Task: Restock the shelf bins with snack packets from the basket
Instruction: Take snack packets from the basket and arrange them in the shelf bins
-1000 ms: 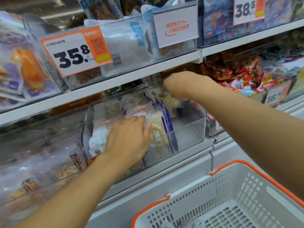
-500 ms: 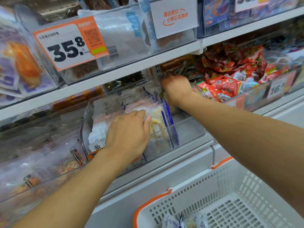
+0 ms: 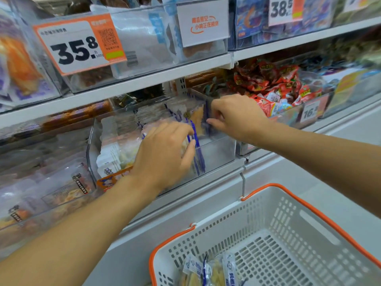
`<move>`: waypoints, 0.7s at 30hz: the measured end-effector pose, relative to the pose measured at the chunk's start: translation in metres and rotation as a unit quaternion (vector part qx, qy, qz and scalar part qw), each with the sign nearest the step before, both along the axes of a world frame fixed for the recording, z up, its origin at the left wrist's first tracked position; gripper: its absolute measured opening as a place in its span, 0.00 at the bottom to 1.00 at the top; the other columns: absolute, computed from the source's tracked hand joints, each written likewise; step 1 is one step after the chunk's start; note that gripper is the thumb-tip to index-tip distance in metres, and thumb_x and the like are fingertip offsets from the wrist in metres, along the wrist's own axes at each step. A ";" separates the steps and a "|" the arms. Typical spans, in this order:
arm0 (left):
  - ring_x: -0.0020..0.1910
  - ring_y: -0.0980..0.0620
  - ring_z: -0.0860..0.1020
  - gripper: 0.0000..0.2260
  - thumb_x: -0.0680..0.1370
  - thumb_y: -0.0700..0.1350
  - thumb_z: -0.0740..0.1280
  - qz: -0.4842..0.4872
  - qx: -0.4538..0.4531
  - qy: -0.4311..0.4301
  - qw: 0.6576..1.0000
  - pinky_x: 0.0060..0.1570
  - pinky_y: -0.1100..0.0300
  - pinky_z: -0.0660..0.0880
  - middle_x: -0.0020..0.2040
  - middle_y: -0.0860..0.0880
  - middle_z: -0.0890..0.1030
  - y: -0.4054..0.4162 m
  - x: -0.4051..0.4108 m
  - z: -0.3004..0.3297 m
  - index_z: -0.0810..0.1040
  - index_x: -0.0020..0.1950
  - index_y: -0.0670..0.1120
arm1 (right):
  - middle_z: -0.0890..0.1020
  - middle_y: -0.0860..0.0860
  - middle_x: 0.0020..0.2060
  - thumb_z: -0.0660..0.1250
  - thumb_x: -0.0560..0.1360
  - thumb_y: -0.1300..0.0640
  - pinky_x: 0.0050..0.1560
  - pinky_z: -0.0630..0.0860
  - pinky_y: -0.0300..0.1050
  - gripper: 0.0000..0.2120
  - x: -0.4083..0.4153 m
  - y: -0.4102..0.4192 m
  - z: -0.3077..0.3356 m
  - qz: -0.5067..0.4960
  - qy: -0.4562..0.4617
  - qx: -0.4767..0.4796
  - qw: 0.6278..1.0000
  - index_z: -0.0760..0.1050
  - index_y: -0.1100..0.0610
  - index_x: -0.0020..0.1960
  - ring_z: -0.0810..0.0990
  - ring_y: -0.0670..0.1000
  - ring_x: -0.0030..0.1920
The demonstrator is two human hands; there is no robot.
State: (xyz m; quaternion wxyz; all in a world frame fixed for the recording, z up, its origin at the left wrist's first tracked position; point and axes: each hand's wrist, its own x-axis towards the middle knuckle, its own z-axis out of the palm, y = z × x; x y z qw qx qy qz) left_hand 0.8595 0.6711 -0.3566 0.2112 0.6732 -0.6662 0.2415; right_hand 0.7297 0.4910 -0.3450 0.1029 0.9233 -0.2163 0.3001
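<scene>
Store shelves hold clear bins (image 3: 216,153) of snacks. The left hand (image 3: 165,155), fingers curled, presses upright snack packets (image 3: 195,120) in the middle bin; just right, the right hand (image 3: 237,118) pinches one packet's edge. More packets lie in the near white basket (image 3: 288,223).

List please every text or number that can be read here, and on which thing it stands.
"35.8": orange price tag on the upper left bin.
"38.5": price tag on the upper right bin.
"16." with a cut-off digit: price tag on the red-packet bin.
White sign, snack packets: print too blurred.
</scene>
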 end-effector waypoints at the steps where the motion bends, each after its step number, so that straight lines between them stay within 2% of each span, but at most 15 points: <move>1: 0.45 0.49 0.76 0.07 0.78 0.49 0.63 -0.042 0.000 -0.003 0.999 0.45 0.54 0.72 0.45 0.51 0.80 -0.001 -0.009 -0.003 0.77 0.52 0.48 | 0.73 0.49 0.32 0.65 0.78 0.45 0.31 0.71 0.48 0.17 -0.016 0.005 -0.009 0.008 -0.027 -0.012 1.000 0.69 0.53 0.36 0.73 0.53 0.32; 3: 0.41 0.51 0.75 0.08 0.79 0.53 0.62 -0.096 0.070 0.006 0.993 0.41 0.54 0.74 0.43 0.54 0.78 -0.006 -0.026 -0.014 0.76 0.51 0.51 | 0.66 0.47 0.25 0.60 0.79 0.43 0.26 0.64 0.46 0.23 -0.047 0.014 -0.036 0.029 -0.079 0.001 0.996 0.64 0.52 0.30 0.67 0.52 0.26; 5: 0.43 0.52 0.75 0.10 0.80 0.57 0.61 -0.115 0.232 -0.006 0.966 0.44 0.53 0.75 0.46 0.55 0.78 -0.011 -0.039 -0.032 0.75 0.56 0.54 | 0.63 0.47 0.23 0.57 0.80 0.42 0.27 0.63 0.48 0.25 -0.075 0.023 -0.084 0.026 -0.073 0.075 0.994 0.61 0.54 0.29 0.64 0.52 0.25; 7: 0.47 0.52 0.74 0.15 0.80 0.60 0.61 -0.110 0.439 -0.052 0.890 0.48 0.54 0.74 0.52 0.54 0.79 -0.015 -0.044 -0.051 0.73 0.63 0.55 | 0.67 0.50 0.24 0.57 0.81 0.41 0.30 0.66 0.50 0.26 -0.099 0.033 -0.144 -0.006 0.036 0.213 0.976 0.63 0.54 0.29 0.67 0.52 0.27; 8: 0.48 0.53 0.72 0.17 0.80 0.60 0.61 -0.095 0.530 -0.065 0.840 0.50 0.54 0.73 0.56 0.53 0.79 -0.015 -0.045 -0.059 0.73 0.66 0.54 | 0.74 0.50 0.27 0.60 0.80 0.41 0.34 0.69 0.49 0.24 -0.109 0.037 -0.175 -0.027 0.140 0.294 0.945 0.67 0.53 0.31 0.71 0.51 0.30; 9: 0.48 0.52 0.71 0.19 0.80 0.61 0.62 -0.075 0.595 -0.068 0.798 0.53 0.53 0.73 0.59 0.52 0.78 -0.015 -0.045 -0.067 0.73 0.68 0.54 | 0.80 0.52 0.36 0.65 0.78 0.40 0.40 0.72 0.46 0.18 -0.118 0.043 -0.207 -0.071 0.252 0.386 0.884 0.74 0.51 0.37 0.76 0.51 0.36; 10: 0.49 0.52 0.71 0.21 0.80 0.61 0.62 -0.058 0.628 -0.061 0.774 0.56 0.52 0.73 0.61 0.51 0.77 -0.015 -0.044 -0.074 0.73 0.69 0.53 | 0.82 0.55 0.48 0.70 0.75 0.40 0.44 0.75 0.45 0.17 -0.124 0.052 -0.233 -0.112 0.339 0.468 0.809 0.79 0.54 0.49 0.78 0.51 0.41; 11: 0.49 0.52 0.71 0.21 0.80 0.61 0.62 -0.048 0.637 -0.047 0.768 0.58 0.51 0.74 0.62 0.51 0.77 -0.015 -0.041 -0.079 0.73 0.69 0.53 | 0.80 0.56 0.57 0.74 0.70 0.39 0.47 0.78 0.45 0.28 -0.127 0.063 -0.255 -0.135 0.382 0.526 0.748 0.77 0.57 0.61 0.79 0.51 0.44; 12: 0.50 0.52 0.72 0.21 0.80 0.62 0.62 -0.044 0.632 -0.029 0.773 0.58 0.51 0.74 0.63 0.51 0.76 -0.017 -0.039 -0.083 0.73 0.69 0.53 | 0.76 0.56 0.63 0.77 0.63 0.36 0.48 0.78 0.45 0.41 -0.128 0.073 -0.277 -0.147 0.389 0.574 0.705 0.72 0.58 0.68 0.78 0.50 0.46; 13: 0.50 0.52 0.72 0.21 0.80 0.62 0.61 -0.044 0.624 -0.015 0.780 0.57 0.52 0.74 0.63 0.51 0.76 -0.018 -0.037 -0.085 0.72 0.69 0.53 | 0.73 0.56 0.67 0.77 0.58 0.35 0.52 0.78 0.45 0.50 -0.126 0.084 -0.296 -0.155 0.381 0.594 0.692 0.67 0.58 0.72 0.77 0.51 0.51; 14: 0.50 0.52 0.72 0.21 0.80 0.62 0.61 -0.043 0.617 -0.009 0.785 0.56 0.52 0.74 0.63 0.51 0.76 -0.019 -0.036 -0.086 0.72 0.69 0.53 | 0.70 0.57 0.70 0.78 0.58 0.35 0.58 0.76 0.46 0.53 -0.122 0.096 -0.317 -0.155 0.386 0.604 0.680 0.64 0.59 0.74 0.75 0.52 0.58; 15: 0.50 0.52 0.73 0.21 0.80 0.62 0.61 -0.043 0.615 -0.009 0.787 0.56 0.53 0.73 0.63 0.51 0.76 -0.020 -0.034 -0.086 0.72 0.69 0.53 | 0.69 0.57 0.70 0.78 0.63 0.37 0.63 0.72 0.46 0.49 -0.117 0.107 -0.336 -0.161 0.401 0.609 0.665 0.63 0.60 0.73 0.73 0.54 0.63; 16: 0.50 0.52 0.73 0.21 0.80 0.62 0.61 -0.041 0.619 -0.014 0.784 0.55 0.54 0.73 0.62 0.52 0.76 -0.021 -0.034 -0.085 0.72 0.69 0.53 | 0.72 0.56 0.66 0.76 0.69 0.39 0.63 0.70 0.46 0.40 -0.110 0.116 -0.351 -0.160 0.415 0.610 0.656 0.66 0.61 0.70 0.72 0.54 0.64; 18: 0.50 0.52 0.72 0.21 0.80 0.62 0.61 -0.034 0.636 -0.026 0.771 0.54 0.55 0.71 0.62 0.52 0.76 -0.021 -0.036 -0.085 0.72 0.69 0.53 | 0.76 0.51 0.52 0.74 0.71 0.41 0.58 0.70 0.48 0.27 -0.100 0.129 -0.355 -0.150 0.415 0.609 0.660 0.70 0.57 0.60 0.73 0.53 0.56; 21: 0.50 0.53 0.72 0.21 0.80 0.61 0.61 -0.031 0.657 -0.026 0.753 0.53 0.57 0.69 0.60 0.53 0.76 -0.019 -0.042 -0.088 0.72 0.69 0.54 | 0.69 0.48 0.34 0.71 0.75 0.44 0.51 0.69 0.45 0.15 -0.094 0.140 -0.350 -0.122 0.437 0.587 0.671 0.75 0.57 0.46 0.71 0.51 0.48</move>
